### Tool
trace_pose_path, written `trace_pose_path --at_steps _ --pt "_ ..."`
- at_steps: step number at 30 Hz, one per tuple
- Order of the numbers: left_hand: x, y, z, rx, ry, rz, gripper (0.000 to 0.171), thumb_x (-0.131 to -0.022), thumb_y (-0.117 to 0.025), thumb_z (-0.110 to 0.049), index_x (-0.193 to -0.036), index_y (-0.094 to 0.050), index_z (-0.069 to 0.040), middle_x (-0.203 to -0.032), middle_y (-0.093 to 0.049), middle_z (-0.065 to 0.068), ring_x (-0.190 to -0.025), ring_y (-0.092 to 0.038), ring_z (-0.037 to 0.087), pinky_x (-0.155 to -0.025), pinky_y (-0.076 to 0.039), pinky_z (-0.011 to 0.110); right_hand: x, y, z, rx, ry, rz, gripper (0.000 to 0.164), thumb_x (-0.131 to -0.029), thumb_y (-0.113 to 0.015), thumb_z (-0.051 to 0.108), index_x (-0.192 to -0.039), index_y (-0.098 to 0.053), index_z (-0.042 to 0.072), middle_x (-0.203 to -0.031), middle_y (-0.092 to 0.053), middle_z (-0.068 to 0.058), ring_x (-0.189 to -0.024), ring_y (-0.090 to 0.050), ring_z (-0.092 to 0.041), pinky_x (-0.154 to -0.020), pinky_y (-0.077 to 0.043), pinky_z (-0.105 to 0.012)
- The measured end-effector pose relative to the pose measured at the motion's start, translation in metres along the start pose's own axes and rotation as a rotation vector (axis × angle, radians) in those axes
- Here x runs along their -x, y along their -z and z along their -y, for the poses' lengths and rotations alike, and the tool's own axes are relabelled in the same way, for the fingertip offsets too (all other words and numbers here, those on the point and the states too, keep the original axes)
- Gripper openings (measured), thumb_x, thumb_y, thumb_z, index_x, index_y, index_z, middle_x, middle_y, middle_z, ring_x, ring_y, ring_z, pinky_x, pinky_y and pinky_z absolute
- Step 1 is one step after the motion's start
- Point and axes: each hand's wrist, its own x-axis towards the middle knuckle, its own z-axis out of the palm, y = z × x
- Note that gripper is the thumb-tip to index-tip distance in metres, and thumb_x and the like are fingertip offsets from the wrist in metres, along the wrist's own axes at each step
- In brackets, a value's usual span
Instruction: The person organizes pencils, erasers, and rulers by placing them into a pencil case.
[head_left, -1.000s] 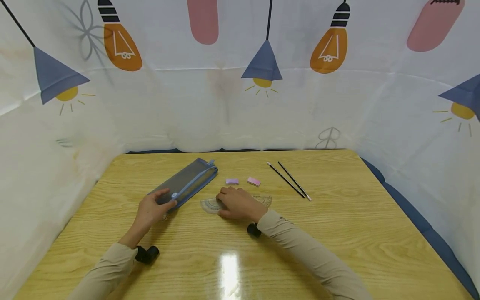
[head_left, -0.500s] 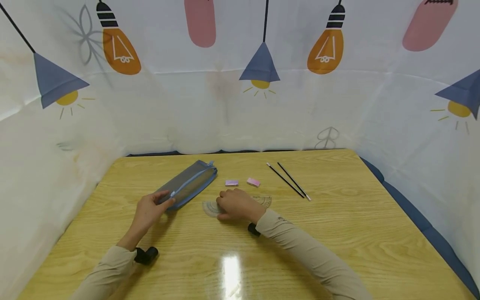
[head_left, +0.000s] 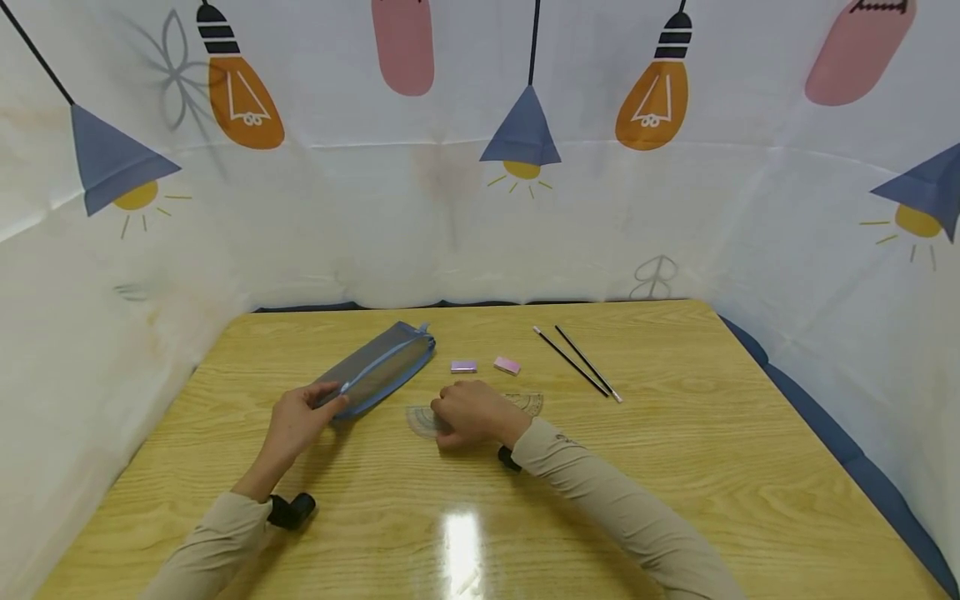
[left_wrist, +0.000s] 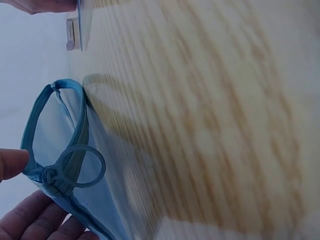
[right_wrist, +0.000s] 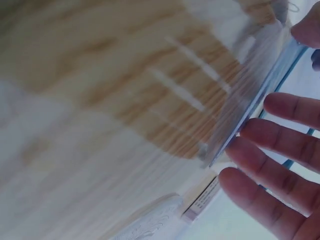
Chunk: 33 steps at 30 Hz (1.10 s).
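Note:
In the head view, a blue-edged mesh pencil case [head_left: 375,367] lies slanted at the left of the table's middle. My left hand [head_left: 300,421] pinches its near end; in the left wrist view the thumb [left_wrist: 12,162] is on the rim, with the other fingers under it. The zip gapes, and a ring [left_wrist: 82,166] hangs from the case. My right hand [head_left: 476,414] grips a clear protractor [head_left: 422,422], seen edge-on between thumb and fingers in the right wrist view. A second clear protractor [head_left: 527,403] lies on the table, partly hidden behind that hand.
Beyond the right hand lie a purple-looking eraser [head_left: 463,367] and a pink one [head_left: 507,365]. Two dark pencils [head_left: 572,360] lie farther right. A printed white cloth [head_left: 420,225] rises behind the wooden table [head_left: 712,433].
The pencil case's mouth has spread wider and its near end has shifted slightly under the left hand. My right hand has moved a little toward me with the protractor.

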Motion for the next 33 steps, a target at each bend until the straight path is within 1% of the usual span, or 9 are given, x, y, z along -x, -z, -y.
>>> trace_pose_path --at_steps 3,7,11,13,17,21,25,29,33 --pt "0.000 0.000 0.000 -0.003 -0.008 0.000 0.046 -0.097 -0.061 -0.024 -0.132 -0.056 0.005 -0.132 -0.053 0.027 -0.121 -0.049 0.042 -0.091 -0.047 0.053 -0.001 0.000 -0.001 -0.014 0.026 -0.013 0.023 -0.085 -0.066 0.041 -0.083 -0.062 0.018 -0.070 -0.052 0.007 -0.056 -0.042 -0.006 -0.048 -0.035 -0.024" --pt "-0.001 -0.002 0.001 -0.010 -0.011 -0.017 0.044 -0.098 -0.061 -0.024 -0.130 -0.057 0.006 -0.129 -0.055 0.027 -0.120 -0.051 0.042 -0.090 -0.047 0.053 -0.002 0.001 -0.001 -0.027 0.054 -0.035 0.023 -0.083 -0.066 0.039 -0.076 -0.056 0.020 -0.061 -0.045 0.010 -0.051 -0.035 -0.005 -0.044 -0.029 -0.022" --pt "-0.002 -0.003 0.001 -0.019 -0.010 -0.045 0.041 -0.098 -0.060 -0.023 -0.127 -0.060 0.005 -0.123 -0.059 0.026 -0.114 -0.056 0.041 -0.085 -0.050 0.050 -0.001 0.001 -0.002 -0.034 0.085 -0.062 0.025 -0.084 -0.064 0.035 -0.070 -0.049 0.021 -0.058 -0.041 0.011 -0.049 -0.031 -0.004 -0.042 -0.024 -0.022" --pt "-0.002 -0.003 0.001 -0.022 -0.009 -0.055 0.040 -0.097 -0.061 -0.023 -0.126 -0.061 0.005 -0.121 -0.061 0.025 -0.110 -0.059 0.039 -0.080 -0.053 0.046 0.000 0.002 -0.002 -0.038 0.104 -0.081 0.025 -0.084 -0.064 0.032 -0.069 -0.047 0.021 -0.059 -0.040 0.011 -0.049 -0.030 -0.003 -0.042 -0.023 -0.021" --pt "-0.002 -0.004 0.001 -0.022 -0.013 -0.069 0.039 -0.097 -0.061 -0.023 -0.124 -0.063 0.004 -0.117 -0.064 0.024 -0.102 -0.063 0.036 -0.072 -0.053 0.037 0.002 0.005 -0.001 -0.043 0.129 -0.097 0.022 -0.085 -0.062 0.026 -0.070 -0.047 0.021 -0.061 -0.040 0.011 -0.050 -0.030 -0.003 -0.044 -0.022 -0.020" --pt "-0.002 -0.003 0.001 -0.015 -0.026 -0.076 0.037 -0.098 -0.060 -0.022 -0.123 -0.064 0.004 -0.113 -0.066 0.022 -0.097 -0.065 0.033 -0.067 -0.051 0.030 0.003 0.007 0.001 -0.038 0.130 -0.110 0.020 -0.087 -0.060 0.022 -0.070 -0.048 0.020 -0.061 -0.039 0.009 -0.051 -0.029 -0.004 -0.045 -0.021 -0.020" --pt "-0.001 -0.003 0.000 -0.004 -0.037 -0.082 0.036 -0.099 -0.059 -0.021 -0.122 -0.064 0.005 -0.109 -0.067 0.022 -0.093 -0.066 0.032 -0.063 -0.050 0.028 0.005 0.008 0.001 -0.006 0.136 -0.163 0.018 -0.087 -0.061 0.017 -0.071 -0.051 0.018 -0.061 -0.041 0.008 -0.052 -0.031 -0.004 -0.047 -0.022 -0.021" --pt "-0.001 -0.004 0.000 -0.008 -0.045 -0.098 0.036 -0.099 -0.057 -0.022 -0.120 -0.065 0.006 -0.106 -0.069 0.021 -0.087 -0.067 0.030 -0.059 -0.049 0.027 0.007 0.008 0.000 0.024 0.133 -0.226 0.015 -0.086 -0.063 0.013 -0.073 -0.055 0.016 -0.062 -0.045 0.007 -0.054 -0.033 -0.004 -0.048 -0.025 -0.020" --pt "-0.001 -0.004 0.000 -0.023 -0.048 -0.114 0.036 -0.100 -0.056 -0.022 -0.119 -0.065 0.007 -0.103 -0.069 0.021 -0.082 -0.068 0.029 -0.059 -0.050 0.027 0.009 0.007 -0.002 0.012 0.125 -0.266 0.013 -0.085 -0.064 0.010 -0.076 -0.057 0.015 -0.064 -0.048 0.006 -0.055 -0.034 -0.004 -0.049 -0.025 -0.019"
